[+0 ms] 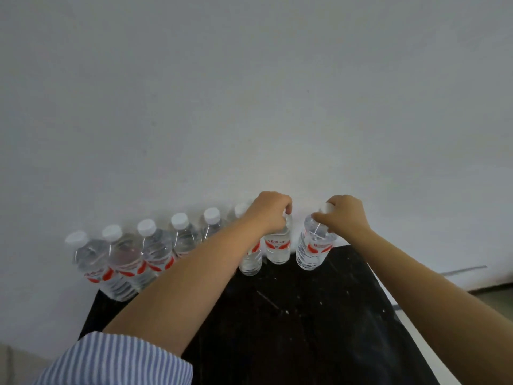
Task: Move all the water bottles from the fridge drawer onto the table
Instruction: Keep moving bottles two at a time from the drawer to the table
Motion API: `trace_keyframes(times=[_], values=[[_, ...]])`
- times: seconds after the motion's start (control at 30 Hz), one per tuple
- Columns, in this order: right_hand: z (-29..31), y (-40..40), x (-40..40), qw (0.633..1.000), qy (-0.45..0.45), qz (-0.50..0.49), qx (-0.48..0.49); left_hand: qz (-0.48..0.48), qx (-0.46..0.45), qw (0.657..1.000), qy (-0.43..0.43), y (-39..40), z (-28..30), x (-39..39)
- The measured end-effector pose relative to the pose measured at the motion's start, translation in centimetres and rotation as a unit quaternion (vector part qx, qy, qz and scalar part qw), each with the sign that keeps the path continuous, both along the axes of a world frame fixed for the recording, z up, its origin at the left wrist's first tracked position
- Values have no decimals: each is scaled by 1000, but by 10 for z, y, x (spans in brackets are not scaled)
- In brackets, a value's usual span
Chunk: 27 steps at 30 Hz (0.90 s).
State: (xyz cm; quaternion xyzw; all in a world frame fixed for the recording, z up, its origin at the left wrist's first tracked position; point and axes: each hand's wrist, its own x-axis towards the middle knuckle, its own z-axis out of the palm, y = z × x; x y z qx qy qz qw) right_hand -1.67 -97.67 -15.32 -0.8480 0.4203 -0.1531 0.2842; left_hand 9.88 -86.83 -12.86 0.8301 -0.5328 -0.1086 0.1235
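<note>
The left hand (268, 211) gripped the seventh bottle (278, 245) by its neck. The right hand (342, 216) clasped the rightmost bottle (313, 245) likewise. Both stood on the black counter (305, 329), far edge.

Both arms extended forward, nearly straight. Left hand (268, 211) palm-down, knuckles up, fingers curled closed around the cap end of the water bottle (278, 250) directly beneath it; bottle upright. Left forearm bare, blue-and-white striped sleeve (116, 359) rolled up near the elbow. Right hand (342, 216) just right of the left, apart from it, fingers pinched shut on the neck of a second water bottle (313, 245) tilted slightly. Right forearm bare.
</note>
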Motion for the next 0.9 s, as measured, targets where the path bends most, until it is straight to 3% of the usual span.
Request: trace_keyframes(times=[0.2,0.57,0.7,0.9], values=[[-15,-17,41,999,24,12,30,29,11,1000,7,-9,-21,20],[-23,-18,62,997,16,74,35,74,-46,995,42,-20,-34,31],[-26,-16,67,997,13,62,43,78,-23,996,24,-20,-32,30],[-6,-7,57,988,97,102,71,73,45,995,-43,-6,-11,16]])
